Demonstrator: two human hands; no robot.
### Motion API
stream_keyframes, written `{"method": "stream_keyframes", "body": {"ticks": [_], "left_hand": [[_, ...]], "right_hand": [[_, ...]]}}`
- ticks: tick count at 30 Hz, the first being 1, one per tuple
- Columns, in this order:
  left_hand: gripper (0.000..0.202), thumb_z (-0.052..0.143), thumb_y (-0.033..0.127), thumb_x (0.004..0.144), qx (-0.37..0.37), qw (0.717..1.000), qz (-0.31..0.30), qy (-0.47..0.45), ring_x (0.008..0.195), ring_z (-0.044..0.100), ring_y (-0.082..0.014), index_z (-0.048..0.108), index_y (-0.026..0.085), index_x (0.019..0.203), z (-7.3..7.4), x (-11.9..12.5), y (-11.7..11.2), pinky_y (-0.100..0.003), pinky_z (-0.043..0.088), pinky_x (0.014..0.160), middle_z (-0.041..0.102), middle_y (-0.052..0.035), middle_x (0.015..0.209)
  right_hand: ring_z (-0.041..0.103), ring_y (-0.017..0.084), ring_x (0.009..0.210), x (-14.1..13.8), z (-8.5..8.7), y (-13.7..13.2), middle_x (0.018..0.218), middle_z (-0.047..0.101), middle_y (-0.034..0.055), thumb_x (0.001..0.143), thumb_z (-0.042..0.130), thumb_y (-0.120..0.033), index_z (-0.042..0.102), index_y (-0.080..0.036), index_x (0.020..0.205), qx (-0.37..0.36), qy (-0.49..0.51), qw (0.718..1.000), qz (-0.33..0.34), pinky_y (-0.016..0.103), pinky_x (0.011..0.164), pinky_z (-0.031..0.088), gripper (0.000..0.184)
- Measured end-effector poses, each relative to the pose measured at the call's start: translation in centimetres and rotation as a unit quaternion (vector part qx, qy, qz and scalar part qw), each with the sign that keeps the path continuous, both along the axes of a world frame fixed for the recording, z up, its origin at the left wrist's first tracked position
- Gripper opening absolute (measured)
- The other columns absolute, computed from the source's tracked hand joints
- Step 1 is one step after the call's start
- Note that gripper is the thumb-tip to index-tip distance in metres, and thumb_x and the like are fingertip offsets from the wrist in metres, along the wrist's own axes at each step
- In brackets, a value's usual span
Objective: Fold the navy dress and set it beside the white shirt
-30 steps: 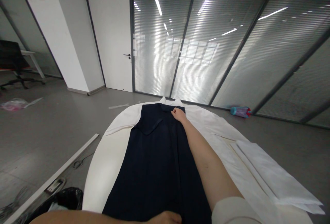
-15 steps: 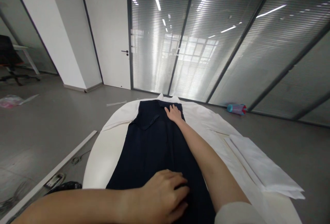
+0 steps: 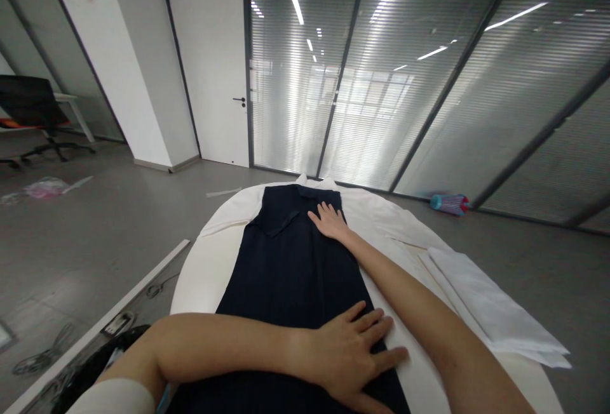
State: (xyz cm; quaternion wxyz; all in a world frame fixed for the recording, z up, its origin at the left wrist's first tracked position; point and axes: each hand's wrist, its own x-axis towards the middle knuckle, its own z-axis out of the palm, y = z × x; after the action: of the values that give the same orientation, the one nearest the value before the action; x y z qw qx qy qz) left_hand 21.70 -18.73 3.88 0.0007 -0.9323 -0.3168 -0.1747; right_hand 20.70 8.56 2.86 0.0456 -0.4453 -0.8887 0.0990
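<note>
Navy cloth (image 3: pixel 286 261) lies lengthwise down the desk (image 3: pixel 204 274), narrower end far, wider end near and cut off by the view. White cloth (image 3: pixel 388 220) shows past its far end and on both sides, so appears to run beneath. Right hand (image 3: pixel 330 223): palm down by the far right corner, fingers parted, nothing gripped; presumably a light press keeping that corner flat. Left hand (image 3: pixel 355 350): near side, reaching across the navy cloth to its right edge, fingers fanned wide, nothing pinched; pose suggests steadying that edge, firmness of contact cannot be told. Folded cloth (image 3: pixel 490 303): near right of desk, apart from the navy cloth, probably placed there to free the middle.
</note>
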Motion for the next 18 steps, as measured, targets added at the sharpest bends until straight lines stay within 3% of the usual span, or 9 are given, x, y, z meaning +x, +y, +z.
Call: {"method": "stream_keyframes", "body": {"ticks": [5, 8, 11, 15, 18], "left_hand": [[0.082, 0.052, 0.066, 0.091, -0.011, 0.999, 0.009, 0.042, 0.145, 0.035, -0.0390, 0.034, 0.017, 0.155, -1.3, 0.6, -1.1, -0.056, 0.033, 0.114, 0.035, -0.0234, 0.158], [0.069, 0.050, 0.052, 0.097, 0.024, 0.997, 0.001, 0.075, 0.144, 0.036, -0.0399, 0.034, 0.020, 0.156, -2.0, 1.0, -2.0, -0.059, 0.035, 0.112, 0.035, -0.0213, 0.158], [0.052, 0.045, 0.039, 0.101, 0.070, 0.994, -0.025, 0.080, 0.142, 0.041, -0.0380, 0.043, 0.029, 0.152, -3.1, 1.6, -3.0, -0.057, 0.041, 0.109, 0.037, -0.0127, 0.159], [0.041, 0.052, 0.033, 0.097, 0.099, 0.992, -0.044, 0.069, 0.145, 0.037, -0.0354, 0.061, 0.036, 0.137, -5.3, 2.5, -3.5, -0.055, 0.047, 0.105, 0.038, 0.0026, 0.160], [0.026, 0.056, 0.025, 0.095, 0.096, 0.983, -0.108, 0.110, 0.146, 0.036, -0.0282, 0.075, 0.029, 0.111, -5.3, 2.6, -3.4, -0.051, 0.048, 0.106, 0.054, 0.0020, 0.147]], "right_hand": [[0.008, 0.035, 0.153, 0.7, -2.2, -1.8, 0.166, 0.015, 0.0157, 0.097, 0.020, -0.072, 0.026, -0.011, 0.159, 0.015, -0.029, 0.999, 0.016, 0.057, 0.121, 0.007, 0.088], [0.008, 0.033, 0.154, 0.6, -2.4, -2.1, 0.166, 0.016, 0.0146, 0.096, 0.018, -0.074, 0.025, -0.013, 0.160, 0.028, -0.027, 0.999, 0.014, 0.056, 0.122, 0.006, 0.088], [0.008, 0.033, 0.154, 0.6, -2.1, -2.2, 0.166, 0.016, 0.0142, 0.096, 0.018, -0.074, 0.025, -0.013, 0.160, 0.027, -0.027, 0.999, 0.014, 0.055, 0.122, 0.007, 0.088], [0.009, 0.033, 0.154, 0.7, -1.8, -2.5, 0.166, 0.015, 0.0136, 0.097, 0.017, -0.073, 0.024, -0.012, 0.160, 0.026, -0.031, 0.999, 0.012, 0.054, 0.122, 0.008, 0.088], [0.009, 0.031, 0.154, 0.8, -2.0, -2.8, 0.166, 0.017, 0.0125, 0.097, 0.016, -0.072, 0.025, -0.013, 0.160, 0.033, -0.027, 0.999, 0.011, 0.053, 0.122, 0.009, 0.086]]}}
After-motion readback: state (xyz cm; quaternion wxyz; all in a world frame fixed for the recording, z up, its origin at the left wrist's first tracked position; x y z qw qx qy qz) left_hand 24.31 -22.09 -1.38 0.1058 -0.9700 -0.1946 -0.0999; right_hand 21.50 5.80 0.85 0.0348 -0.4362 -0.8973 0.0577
